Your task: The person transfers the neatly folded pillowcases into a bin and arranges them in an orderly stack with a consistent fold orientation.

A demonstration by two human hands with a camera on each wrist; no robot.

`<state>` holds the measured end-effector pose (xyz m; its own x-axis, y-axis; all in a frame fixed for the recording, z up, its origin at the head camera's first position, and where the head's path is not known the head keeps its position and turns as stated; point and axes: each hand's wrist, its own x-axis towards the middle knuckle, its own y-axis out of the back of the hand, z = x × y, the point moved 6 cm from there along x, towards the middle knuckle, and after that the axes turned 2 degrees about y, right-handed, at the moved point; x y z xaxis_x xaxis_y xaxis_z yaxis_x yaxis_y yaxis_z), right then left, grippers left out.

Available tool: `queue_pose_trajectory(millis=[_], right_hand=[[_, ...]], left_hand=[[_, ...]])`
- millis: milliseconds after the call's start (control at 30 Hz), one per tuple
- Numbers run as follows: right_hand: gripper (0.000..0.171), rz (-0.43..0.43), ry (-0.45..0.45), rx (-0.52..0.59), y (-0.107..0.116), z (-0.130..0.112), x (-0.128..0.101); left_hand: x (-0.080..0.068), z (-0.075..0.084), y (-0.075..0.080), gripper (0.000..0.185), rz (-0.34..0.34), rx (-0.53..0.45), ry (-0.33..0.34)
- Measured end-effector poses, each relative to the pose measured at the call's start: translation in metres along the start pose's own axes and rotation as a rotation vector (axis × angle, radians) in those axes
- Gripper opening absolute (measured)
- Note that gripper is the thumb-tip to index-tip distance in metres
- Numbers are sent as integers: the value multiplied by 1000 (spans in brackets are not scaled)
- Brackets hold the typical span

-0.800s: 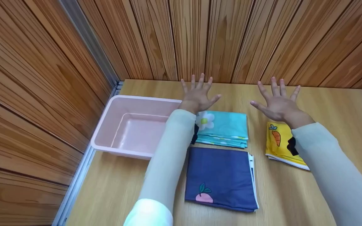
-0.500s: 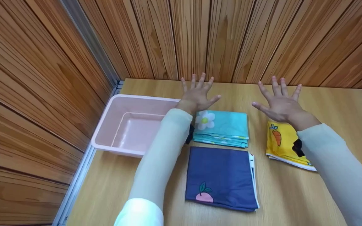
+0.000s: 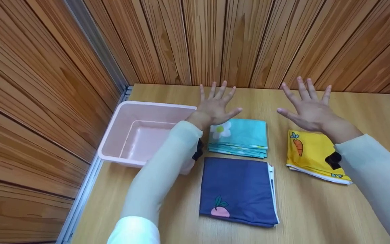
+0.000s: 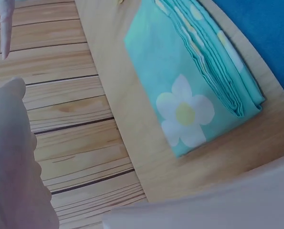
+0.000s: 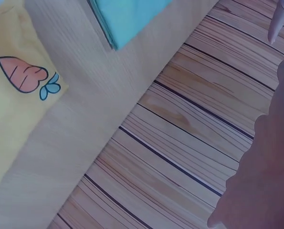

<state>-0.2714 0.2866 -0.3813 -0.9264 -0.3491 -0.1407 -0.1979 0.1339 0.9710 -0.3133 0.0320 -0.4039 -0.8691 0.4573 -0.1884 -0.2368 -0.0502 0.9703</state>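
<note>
Both hands hover palm-down with fingers spread above the far half of a wooden table. My left hand is over the back left corner of a folded teal cloth with a white flower, and holds nothing. My right hand hangs just behind a folded yellow cloth printed with a carrot, also empty. A folded navy cloth with a pink fruit lies nearest me. In the wrist views only blurred palm edges show.
A pink plastic bin sits at the left, partly under my left sleeve. Wood-panelled walls close off the back and left sides of the table. A metal rail runs along the left edge.
Both hands have shifted slightly to the right and lifted a little. More of the yellow cloth shows as my right forearm moved off it.
</note>
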Motion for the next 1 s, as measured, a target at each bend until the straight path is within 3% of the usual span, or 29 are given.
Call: queue_pose_trajectory(millis=[300, 667, 1000], right_hand=[[82, 6, 46, -31, -2, -6, -17], [81, 12, 104, -53, -14, -26, -37], [81, 20, 174, -80, -26, -50, -50]], left_hand=[[-12, 6, 4, 81, -7, -6, -47], [-40, 23, 0, 84, -14, 25, -171], [-64, 20, -9, 85, -5, 102, -106]])
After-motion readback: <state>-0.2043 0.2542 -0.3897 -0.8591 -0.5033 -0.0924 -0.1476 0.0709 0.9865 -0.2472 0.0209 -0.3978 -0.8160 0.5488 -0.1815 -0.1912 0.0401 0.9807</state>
